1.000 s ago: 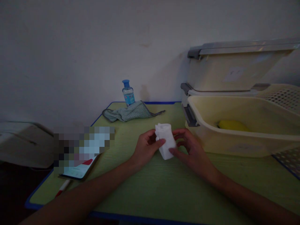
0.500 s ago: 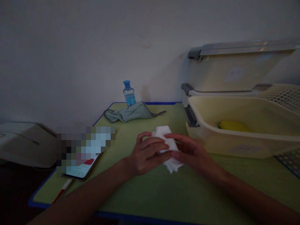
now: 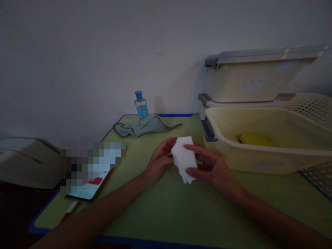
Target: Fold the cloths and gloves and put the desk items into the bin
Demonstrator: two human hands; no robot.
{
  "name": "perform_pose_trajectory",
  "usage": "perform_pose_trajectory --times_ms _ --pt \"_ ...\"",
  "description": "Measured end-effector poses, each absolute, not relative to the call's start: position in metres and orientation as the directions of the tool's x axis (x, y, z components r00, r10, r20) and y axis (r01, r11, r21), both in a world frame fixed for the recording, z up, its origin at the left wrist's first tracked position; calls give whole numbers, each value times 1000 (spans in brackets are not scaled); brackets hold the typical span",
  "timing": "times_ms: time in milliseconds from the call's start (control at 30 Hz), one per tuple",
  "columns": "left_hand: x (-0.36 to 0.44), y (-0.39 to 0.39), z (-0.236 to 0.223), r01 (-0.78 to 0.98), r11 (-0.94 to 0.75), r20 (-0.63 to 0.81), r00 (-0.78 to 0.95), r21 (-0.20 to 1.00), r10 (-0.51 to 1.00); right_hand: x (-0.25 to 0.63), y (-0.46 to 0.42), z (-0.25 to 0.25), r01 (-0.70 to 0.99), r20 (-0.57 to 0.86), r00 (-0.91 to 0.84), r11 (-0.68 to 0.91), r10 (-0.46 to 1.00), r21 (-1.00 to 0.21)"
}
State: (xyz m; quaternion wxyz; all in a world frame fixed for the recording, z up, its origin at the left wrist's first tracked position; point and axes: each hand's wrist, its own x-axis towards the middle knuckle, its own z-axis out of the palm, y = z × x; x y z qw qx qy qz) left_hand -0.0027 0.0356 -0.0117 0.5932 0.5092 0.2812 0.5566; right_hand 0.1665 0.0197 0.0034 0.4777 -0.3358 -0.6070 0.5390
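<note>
Since half a second ago, the left hand (image 3: 160, 160) has slid off the front of the white bundle (image 3: 185, 157) and gone round to its left side. Now the flat front shows much more, and lots of thin layers poke out along the left and bottom edges. It looks like the right hand (image 3: 212, 166) does most of the holding now, so the left one may be more free to work on the layers.

Close to us, a red and white pen (image 3: 70, 209) lies on the green table (image 3: 145, 214), with one end by a phone (image 3: 89, 186) that is partly blurred out.

A bit farther on is the white bundle, held up between the two hands, over the table. The right hand pinches it, thumb and finger on the front. The left hand's fingers curl at the edge and partly hide behind it, so I can't tell if they grip.

Off to the right sits a cream tub (image 3: 249, 159) with something yellow (image 3: 256, 139) inside. Past the hands lies a crumpled gray-green cloth (image 3: 142, 128), and behind it stands a blue-capped bottle (image 3: 141, 107), near the wall (image 3: 103, 52).
</note>
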Motion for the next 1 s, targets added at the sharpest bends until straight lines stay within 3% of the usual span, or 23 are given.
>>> perform_pose_trajectory --times_ms 133,300,667,1000 --pt "1 35 -10 -500 75 60 248 863 967 167 19 3 -40 227 -303 226 925 -973" --pt "3 34 -6 -421 142 -58 207 896 977 167 16 1 14 208 -306 222 929 -975" --pt "-2 39 -12 -321 144 -98 153 936 983 166 16 -7 42 267 -343 298 901 -954" --pt "-3 40 -8 -308 153 -90 209 939 974 162 14 -8 -15 143 -367 148 919 -989"
